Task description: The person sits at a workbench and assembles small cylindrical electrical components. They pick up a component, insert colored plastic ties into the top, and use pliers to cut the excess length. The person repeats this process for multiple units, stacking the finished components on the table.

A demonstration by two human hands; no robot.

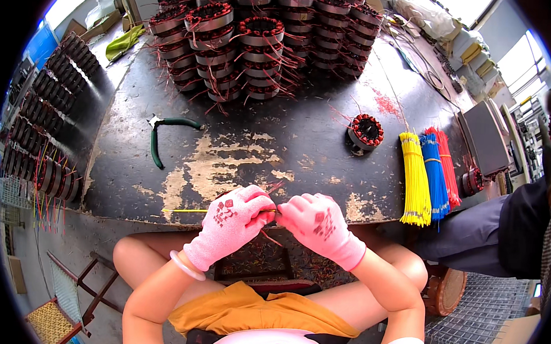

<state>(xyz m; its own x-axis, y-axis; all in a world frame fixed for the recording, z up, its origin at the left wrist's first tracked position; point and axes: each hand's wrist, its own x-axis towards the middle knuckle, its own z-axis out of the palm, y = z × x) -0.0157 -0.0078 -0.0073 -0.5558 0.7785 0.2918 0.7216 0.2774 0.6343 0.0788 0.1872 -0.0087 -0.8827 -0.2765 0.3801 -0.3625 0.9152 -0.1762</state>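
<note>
A: Far left?
B: Green-handled pliers (166, 130) on the worn table (239, 164), untouched.
A: Hands?
B: Left hand (230, 222), pink glove, pinched shut on a thin yellow wire (184, 210) at table edge. Right hand (319, 223) meets it, fingers closed on same wire's end.
A: Right side?
B: Single stator (365, 130), then yellow/blue/red wire bundles (432, 173).

The gloved hands' fingertips (278, 210) hide what they pinch, perhaps thin wires; the stacked coils (257, 33) blur at the worktop's far edge.
</note>
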